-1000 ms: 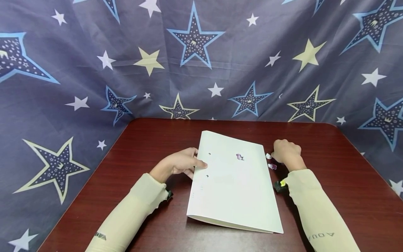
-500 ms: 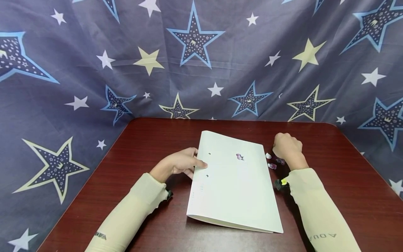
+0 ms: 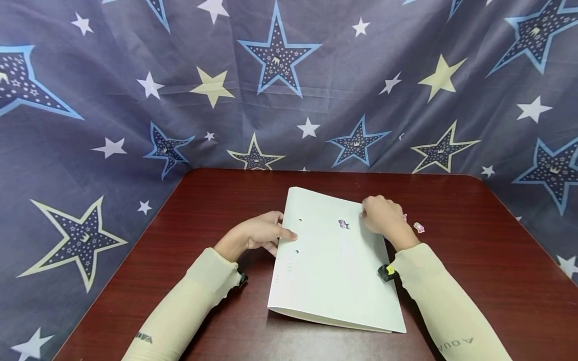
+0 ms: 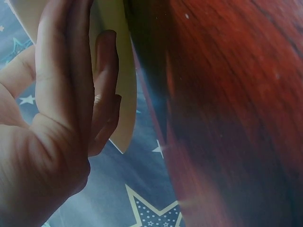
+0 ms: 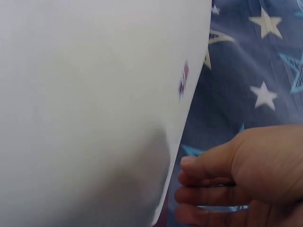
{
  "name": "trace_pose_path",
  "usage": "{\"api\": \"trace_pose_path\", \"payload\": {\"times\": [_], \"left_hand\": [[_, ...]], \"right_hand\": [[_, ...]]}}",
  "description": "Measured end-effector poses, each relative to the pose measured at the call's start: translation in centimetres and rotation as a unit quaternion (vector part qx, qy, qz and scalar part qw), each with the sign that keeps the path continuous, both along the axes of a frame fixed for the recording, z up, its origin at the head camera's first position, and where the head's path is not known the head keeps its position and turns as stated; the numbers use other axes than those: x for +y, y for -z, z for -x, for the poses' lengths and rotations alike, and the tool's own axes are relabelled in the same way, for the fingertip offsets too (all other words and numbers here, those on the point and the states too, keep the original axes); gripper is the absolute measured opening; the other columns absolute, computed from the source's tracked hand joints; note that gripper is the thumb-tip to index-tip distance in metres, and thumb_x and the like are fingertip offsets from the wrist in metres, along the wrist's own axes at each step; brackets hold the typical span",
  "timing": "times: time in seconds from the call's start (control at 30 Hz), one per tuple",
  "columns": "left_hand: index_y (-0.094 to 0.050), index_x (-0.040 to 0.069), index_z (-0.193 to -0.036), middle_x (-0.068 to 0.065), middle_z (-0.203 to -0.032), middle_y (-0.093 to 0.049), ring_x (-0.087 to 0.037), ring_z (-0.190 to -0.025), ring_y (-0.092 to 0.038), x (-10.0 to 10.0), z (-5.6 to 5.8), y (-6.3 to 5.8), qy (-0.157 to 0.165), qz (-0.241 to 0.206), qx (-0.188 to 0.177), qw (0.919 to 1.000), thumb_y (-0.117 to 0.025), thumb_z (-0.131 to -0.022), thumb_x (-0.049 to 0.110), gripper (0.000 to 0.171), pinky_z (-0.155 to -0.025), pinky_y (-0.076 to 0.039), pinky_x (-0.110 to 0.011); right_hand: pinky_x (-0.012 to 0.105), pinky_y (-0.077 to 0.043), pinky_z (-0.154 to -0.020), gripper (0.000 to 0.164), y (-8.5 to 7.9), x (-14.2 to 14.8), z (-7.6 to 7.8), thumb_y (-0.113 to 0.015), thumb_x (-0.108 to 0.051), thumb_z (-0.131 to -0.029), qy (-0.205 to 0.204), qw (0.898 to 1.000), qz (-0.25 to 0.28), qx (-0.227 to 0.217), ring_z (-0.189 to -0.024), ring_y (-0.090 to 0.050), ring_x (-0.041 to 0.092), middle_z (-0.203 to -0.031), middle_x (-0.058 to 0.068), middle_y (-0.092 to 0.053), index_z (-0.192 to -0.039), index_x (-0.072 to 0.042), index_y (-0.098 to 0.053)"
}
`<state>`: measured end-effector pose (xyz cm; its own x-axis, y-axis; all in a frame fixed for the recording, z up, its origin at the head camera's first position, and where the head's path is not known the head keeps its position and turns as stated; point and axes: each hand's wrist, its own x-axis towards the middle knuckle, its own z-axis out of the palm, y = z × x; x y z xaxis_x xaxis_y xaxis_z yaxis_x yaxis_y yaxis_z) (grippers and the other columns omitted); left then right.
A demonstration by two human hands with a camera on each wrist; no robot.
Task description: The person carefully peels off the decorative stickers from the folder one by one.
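A white folder (image 3: 334, 276) lies on the table, slightly gaping along its near edge. My left hand (image 3: 259, 233) grips its left edge, thumb on top and the other fingers beneath. In the left wrist view the folder's edge (image 4: 125, 94) passes behind those fingers. One small purple sticker (image 3: 344, 224) is on the cover's upper part. My right hand (image 3: 383, 214) is over the folder's upper right edge with fingers curled in. In the right wrist view its thumb and fingertips come together; I cannot tell whether a sticker is between them.
Small pink stickers (image 3: 419, 227) lie on the dark red table (image 3: 478, 250) right of the folder, partly hidden by my right hand and wrist. A star-patterned cloth (image 3: 280, 115) hangs behind the table and along its sides.
My right hand has moved left from the loose stickers to over the folder's upper right edge, uncovering pink stickers on the table. The left hand and folder have stayed put.
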<state>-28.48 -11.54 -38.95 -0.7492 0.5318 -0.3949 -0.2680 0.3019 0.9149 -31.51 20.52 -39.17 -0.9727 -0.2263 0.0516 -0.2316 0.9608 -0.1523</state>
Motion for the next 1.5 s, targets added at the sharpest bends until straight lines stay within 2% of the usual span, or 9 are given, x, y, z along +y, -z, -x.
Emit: {"api": "trace_pose_path", "payload": {"times": [0.2,0.33,0.57,0.67,0.83,0.97,1.3,1.5], "left_hand": [[-0.039,-0.005,-0.124,-0.024,-0.108,-0.069,-0.032,-0.086,-0.074,0.0,0.0,0.0,-0.003,0.002,0.001,1.0,-0.067,-0.097,0.005,0.04,-0.073,-0.065,-0.049],[-0.039,-0.005,-0.123,-0.024,-0.107,-0.069,-0.032,-0.086,-0.075,0.0,0.1,0.1,-0.004,0.004,0.001,1.0,-0.067,-0.097,0.005,0.039,-0.072,-0.065,-0.049],[-0.039,-0.004,-0.122,-0.023,-0.106,-0.07,-0.032,-0.085,-0.075,0.0,0.0,0.2,-0.003,0.003,0.001,1.0,-0.067,-0.097,0.004,0.038,-0.071,-0.065,-0.048],[-0.04,-0.005,-0.121,-0.023,-0.106,-0.07,-0.031,-0.085,-0.075,0.1,0.0,0.2,0.002,0.003,0.003,1.0,-0.067,-0.097,0.004,0.037,-0.071,-0.065,-0.048],[-0.039,-0.004,-0.122,-0.022,-0.105,-0.071,-0.031,-0.085,-0.075,0.0,-0.1,0.2,0.002,0.005,0.007,1.0,-0.067,-0.097,0.003,0.038,-0.071,-0.065,-0.047],[-0.04,-0.004,-0.122,-0.022,-0.105,-0.071,-0.031,-0.085,-0.075,0.1,-0.1,0.1,0.004,0.004,0.006,1.0,-0.067,-0.097,0.003,0.037,-0.071,-0.065,-0.047],[-0.039,-0.004,-0.123,-0.021,-0.102,-0.074,-0.031,-0.084,-0.075,0.0,-0.2,0.1,0.01,0.0,0.012,0.9999,-0.067,-0.097,0.003,0.038,-0.071,-0.065,-0.048],[-0.04,-0.004,-0.122,-0.021,-0.1,-0.074,-0.031,-0.084,-0.075,-0.1,-0.1,0.2,0.006,0.002,0.015,0.9999,-0.066,-0.097,0.003,0.037,-0.071,-0.065,-0.049]], "right_hand": [[0.038,-0.05,-0.054,0.007,-0.5,-1.6,-0.8,-0.07,-0.016,-0.095,-0.08,0.997,0.0,0.002,-0.07,-0.057,0.021,-0.09,0.004,-0.072,-0.09,-0.015,-0.075],[0.035,-0.047,-0.053,0.009,-0.8,-2.5,-1.4,-0.075,-0.02,-0.094,-0.106,0.994,-0.003,-0.001,-0.066,-0.053,0.018,-0.083,0.0,-0.068,-0.085,-0.019,-0.074],[0.034,-0.04,-0.05,0.032,-0.5,-3.6,-1.9,-0.079,-0.033,-0.091,-0.112,0.992,-0.044,0.024,-0.061,-0.049,0.017,-0.062,-0.002,-0.051,-0.069,-0.019,-0.06],[0.037,-0.043,-0.05,0.037,-0.1,-4.0,-1.9,-0.078,-0.033,-0.091,-0.114,0.99,-0.067,0.046,-0.059,-0.05,0.018,-0.06,-0.002,-0.05,-0.065,-0.019,-0.056],[0.045,-0.05,-0.052,0.032,0.4,-4.4,-2.0,-0.076,-0.029,-0.092,-0.118,0.987,-0.08,0.07,-0.058,-0.055,0.02,-0.063,0.0,-0.057,-0.065,-0.018,-0.061],[0.05,-0.051,-0.054,0.028,0.7,-4.7,-2.0,-0.075,-0.025,-0.092,-0.115,0.987,-0.082,0.079,-0.059,-0.056,0.023,-0.066,0.003,-0.061,-0.068,-0.015,-0.064],[0.05,-0.053,-0.056,0.023,0.7,-5.0,-2.3,-0.074,-0.026,-0.092,-0.097,0.986,-0.104,0.087,-0.066,-0.063,0.028,-0.073,0.008,-0.066,-0.075,-0.011,-0.069],[0.051,-0.055,-0.055,0.022,1.1,-5.4,-2.4,-0.067,-0.018,-0.093,-0.111,0.982,-0.115,0.097,-0.069,-0.067,0.032,-0.078,0.009,-0.069,-0.072,-0.011,-0.066]]}}
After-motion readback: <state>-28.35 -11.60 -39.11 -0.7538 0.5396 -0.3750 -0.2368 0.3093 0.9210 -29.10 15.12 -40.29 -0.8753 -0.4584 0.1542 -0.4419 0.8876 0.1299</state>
